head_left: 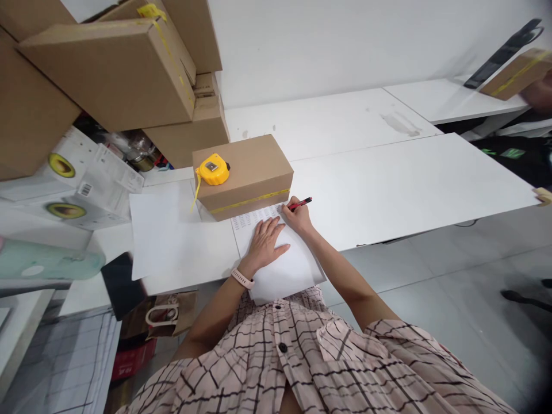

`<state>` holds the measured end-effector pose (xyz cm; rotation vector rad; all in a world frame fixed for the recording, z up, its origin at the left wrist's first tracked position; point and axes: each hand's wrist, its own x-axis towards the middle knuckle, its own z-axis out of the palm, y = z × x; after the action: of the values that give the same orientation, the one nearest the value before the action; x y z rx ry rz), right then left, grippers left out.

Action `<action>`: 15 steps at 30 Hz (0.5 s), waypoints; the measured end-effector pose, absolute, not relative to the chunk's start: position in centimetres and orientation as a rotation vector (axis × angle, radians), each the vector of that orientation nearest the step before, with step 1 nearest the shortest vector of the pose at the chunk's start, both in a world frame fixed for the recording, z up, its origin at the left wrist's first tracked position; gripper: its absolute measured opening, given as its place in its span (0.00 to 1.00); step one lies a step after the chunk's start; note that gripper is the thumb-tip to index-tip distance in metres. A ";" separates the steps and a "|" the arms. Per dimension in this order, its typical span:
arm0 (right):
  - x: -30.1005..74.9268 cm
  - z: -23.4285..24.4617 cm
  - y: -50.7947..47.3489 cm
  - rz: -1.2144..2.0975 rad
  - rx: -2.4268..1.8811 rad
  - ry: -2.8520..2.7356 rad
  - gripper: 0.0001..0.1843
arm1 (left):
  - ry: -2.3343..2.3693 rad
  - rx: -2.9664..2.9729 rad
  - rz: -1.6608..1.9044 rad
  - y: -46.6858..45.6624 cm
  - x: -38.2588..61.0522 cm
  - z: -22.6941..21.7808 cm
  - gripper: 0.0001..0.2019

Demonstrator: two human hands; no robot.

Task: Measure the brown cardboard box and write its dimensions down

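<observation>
My right hand [298, 216] is closed around a red and black pen [301, 203], its tip end near the upper right of a white sheet of paper [288, 264]. Rows of small dark writing run along the top of that sheet. Flat on the paper lies my left hand [268, 241], fingers spread, with a pale band on the wrist. Just beyond both hands stands a closed cardboard box [254, 167] with yellow tape along its front side. On its top left sits a yellow tape measure [214, 169], a short end of its blade hanging over the box's edge.
Stacked cardboard boxes [116, 75] rise at the left, beside white cartons with avocado pictures [81, 195]. Another paper sheet [153, 230] and a dark flat object [124, 284] lie on the white table [366, 190]. A person's arm [539, 95] and a taped box [515, 75] appear far right.
</observation>
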<state>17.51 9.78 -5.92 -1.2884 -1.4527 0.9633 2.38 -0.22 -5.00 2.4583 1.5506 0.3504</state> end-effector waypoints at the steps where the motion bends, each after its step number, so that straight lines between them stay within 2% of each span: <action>1: 17.5 -6.0 9.8 0.961 -1.289 -1.455 0.14 | 1.551 2.458 0.353 -0.2 2.4 -5.0 0.30; 15: 17.6 -6.0 9.8 0.967 -1.300 -1.453 0.14 | 1.552 2.455 0.357 -0.2 2.4 -5.0 0.30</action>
<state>17.61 9.82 -5.99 -1.3002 -1.4528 0.9670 2.42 -0.23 -4.96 2.4547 1.5521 0.3568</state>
